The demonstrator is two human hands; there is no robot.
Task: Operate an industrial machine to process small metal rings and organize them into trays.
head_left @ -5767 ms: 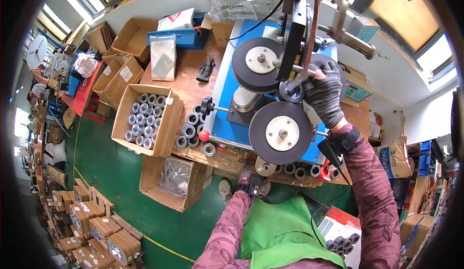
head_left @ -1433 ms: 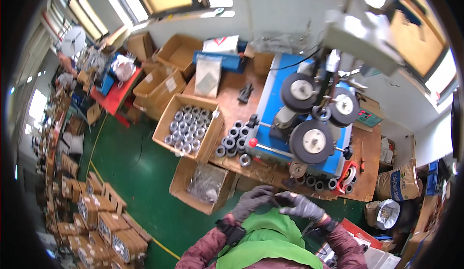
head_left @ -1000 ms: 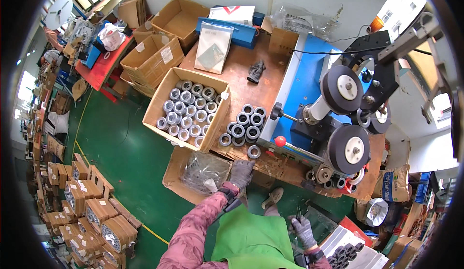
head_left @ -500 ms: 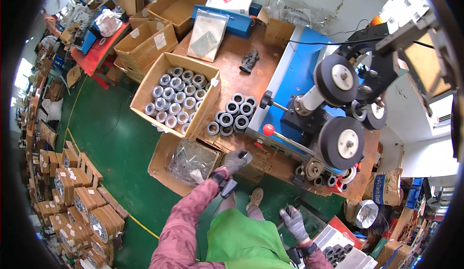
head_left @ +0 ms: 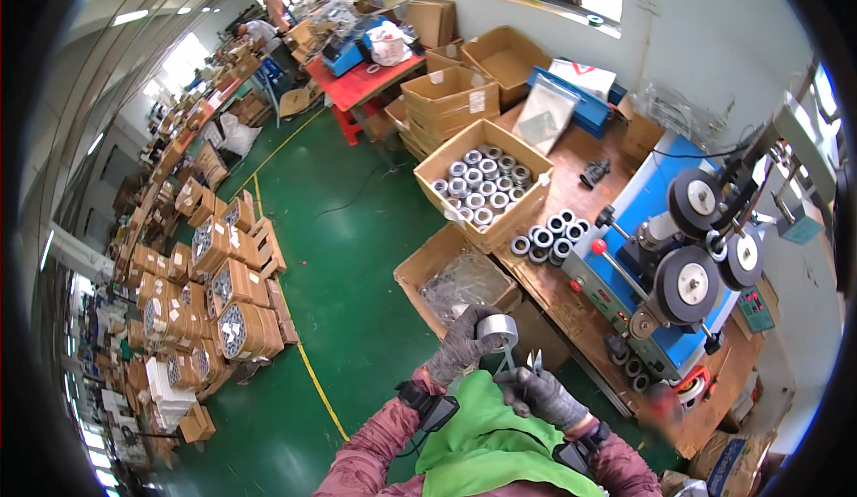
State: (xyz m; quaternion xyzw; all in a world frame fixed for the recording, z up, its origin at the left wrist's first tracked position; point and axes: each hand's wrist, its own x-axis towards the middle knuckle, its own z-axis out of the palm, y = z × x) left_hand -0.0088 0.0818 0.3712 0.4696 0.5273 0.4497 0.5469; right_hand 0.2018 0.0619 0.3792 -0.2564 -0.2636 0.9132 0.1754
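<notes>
My gloved left hand (head_left: 461, 347) is closed round a silvery metal ring (head_left: 497, 327), held up over my green apron (head_left: 500, 448). Just to its right, my gloved right hand (head_left: 543, 396) grips a slim metal tool with two pointed tips (head_left: 534, 360), which looks like a caliper. A thin light strip of it reaches toward the lower side of the ring; whether the two touch, I cannot tell. Most of the tool is hidden by my fingers. Beyond my hands, several dark-rimmed rings (head_left: 552, 236) lie piled on the wooden bench (head_left: 589, 202).
A carton (head_left: 428, 189) of silvery rings stands on the bench's left end. Below it is an open carton with clear plastic bags (head_left: 460, 287). A blue machine with black wheels (head_left: 686, 287) occupies the right. Stacked ring packs (head_left: 241, 327) sit at left on the green floor (head_left: 344, 283).
The view has swung left. My right hand has come in from the lower right beside my left, now with the pointed tool in it. The left hand has drawn the ring toward my body.
</notes>
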